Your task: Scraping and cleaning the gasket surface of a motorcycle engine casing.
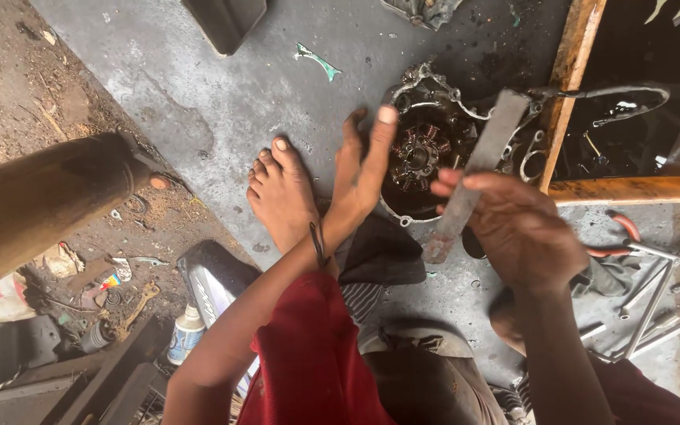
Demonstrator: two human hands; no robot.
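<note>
My right hand [525,228] grips a flat grey metal file [478,169], held slanted over a round engine cover with copper coil windings [426,153] lying on the concrete floor. My left hand [364,169] is open with fingers spread, resting against the left edge of that cover. My bare left foot [281,193] stands on the floor just left of that hand. A dark cloth [379,252] lies below the cover.
A wooden tray [572,55] holding dark oil and metal parts sits at the upper right. Pliers with red handles [619,236] and metal rods [655,303] lie at the right. A brown exhaust pipe [41,201], a small bottle [186,334] and scrap lie at the left.
</note>
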